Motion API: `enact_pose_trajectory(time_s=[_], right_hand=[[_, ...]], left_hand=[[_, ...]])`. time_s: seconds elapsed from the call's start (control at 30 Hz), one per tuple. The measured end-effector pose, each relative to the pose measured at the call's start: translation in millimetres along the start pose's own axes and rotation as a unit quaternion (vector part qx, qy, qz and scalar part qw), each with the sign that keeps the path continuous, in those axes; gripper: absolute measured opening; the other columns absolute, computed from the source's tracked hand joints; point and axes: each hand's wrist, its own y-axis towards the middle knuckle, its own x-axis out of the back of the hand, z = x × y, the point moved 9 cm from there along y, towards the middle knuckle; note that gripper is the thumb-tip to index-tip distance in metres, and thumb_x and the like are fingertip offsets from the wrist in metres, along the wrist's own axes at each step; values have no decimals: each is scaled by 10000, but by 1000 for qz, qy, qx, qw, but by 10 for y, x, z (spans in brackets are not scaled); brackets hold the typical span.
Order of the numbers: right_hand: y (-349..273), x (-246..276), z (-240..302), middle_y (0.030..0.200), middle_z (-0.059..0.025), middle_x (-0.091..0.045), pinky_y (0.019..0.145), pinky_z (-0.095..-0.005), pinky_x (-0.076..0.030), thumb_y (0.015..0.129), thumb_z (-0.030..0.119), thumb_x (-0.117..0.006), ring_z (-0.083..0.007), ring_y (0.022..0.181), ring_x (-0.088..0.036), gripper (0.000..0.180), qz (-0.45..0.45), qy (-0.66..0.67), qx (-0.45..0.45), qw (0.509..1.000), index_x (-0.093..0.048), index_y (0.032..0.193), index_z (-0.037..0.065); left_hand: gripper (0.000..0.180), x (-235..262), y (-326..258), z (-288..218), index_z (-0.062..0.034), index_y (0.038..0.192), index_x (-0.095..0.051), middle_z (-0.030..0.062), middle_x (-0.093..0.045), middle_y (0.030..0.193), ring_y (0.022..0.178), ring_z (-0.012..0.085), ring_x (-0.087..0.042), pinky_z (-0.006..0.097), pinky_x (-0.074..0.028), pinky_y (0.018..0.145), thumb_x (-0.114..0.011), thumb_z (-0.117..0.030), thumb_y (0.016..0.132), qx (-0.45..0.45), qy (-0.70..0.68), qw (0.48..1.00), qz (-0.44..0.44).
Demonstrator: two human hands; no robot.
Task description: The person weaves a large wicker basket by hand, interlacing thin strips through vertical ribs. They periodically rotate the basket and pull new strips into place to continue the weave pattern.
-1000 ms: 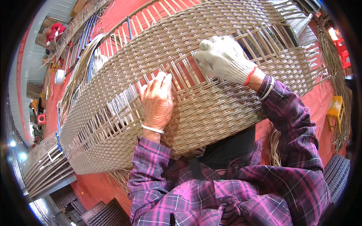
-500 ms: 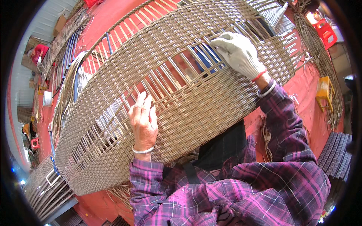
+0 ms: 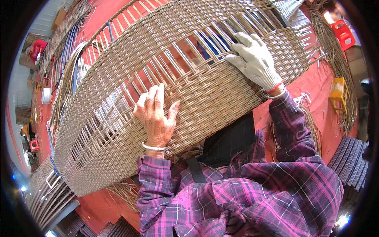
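Note:
Across my lap lies a long curved panel of woven brown rattan-like strands [image 3: 205,93], with a lengthwise gap where bare ribs [image 3: 158,69] show. My left hand [image 3: 156,116] is bare, with a bracelet on the wrist. It rests on the weave at the near edge of the gap, thumb apart from the fingers and nothing seen in it. My right hand [image 3: 254,59], in a white knit glove, lies on the panel farther right with its fingers spread. Its fingertips reach over the ribs at that end of the gap. What lies under both palms is hidden.
Red sheeting [image 3: 316,94] covers the floor. To the right are a yellow stool [image 3: 338,94], a red plastic stool [image 3: 342,34] and a long bundle of strands [image 3: 329,59]. Another person [image 3: 38,49] bends over at the far left. Loose strands [image 3: 123,193] lie under the panel.
My right hand has opened from a bunched shape to spread fingers and moved slightly nearer. The left hand has slid a little to the right, its thumb now farther out.

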Motion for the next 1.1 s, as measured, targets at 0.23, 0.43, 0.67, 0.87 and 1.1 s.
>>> enact_pose_trajectory(time_s=[0.23,0.43,0.67,0.87,1.1], right_hand=[[-20,-7,-21,1216,-150,-610,973,-433,-431,831,413,-697,-330,1098,-579,397,-15,28,-2,999,-700,1020,63],[116,132,687,1303,-167,-575,1008,-462,-406,806,372,-729,-358,1188,-537,513,-62,53,66,994,-616,1244,130],[80,-237,1456,1030,-35,-661,1007,-479,-325,833,489,-656,-230,971,-614,416,38,62,124,990,-638,1115,184],[95,-177,1503,1238,-94,-591,1043,-476,-337,811,381,-711,-292,1135,-539,477,50,47,148,987,-615,1202,125],[414,-233,2763,1215,-82,-596,996,-472,-364,743,397,-752,-269,1124,-568,522,2,133,282,950,-592,1172,145]], left_hand=[[381,-30,75,-75,-111,1091,-678,32,-612,979,1031,253,-503,441,-312,935,-757,-320,782,-9,7,999,-32],[469,-59,-27,-40,-116,1227,-610,61,-567,1176,1140,256,-457,478,-303,966,-717,-308,812,0,-16,999,-45],[532,180,-533,359,-141,1294,-596,92,-486,1389,1244,302,-406,471,-288,1034,-757,-255,800,64,-10,997,-46],[511,846,-1522,1398,-117,1294,-581,115,-500,1375,1251,321,-448,492,-316,1026,-724,-299,839,204,77,972,-91],[511,1066,-1775,1790,-88,1313,-551,123,-486,1381,1283,326,-423,491,-309,1043,-696,-280,862,225,94,965,-100]])
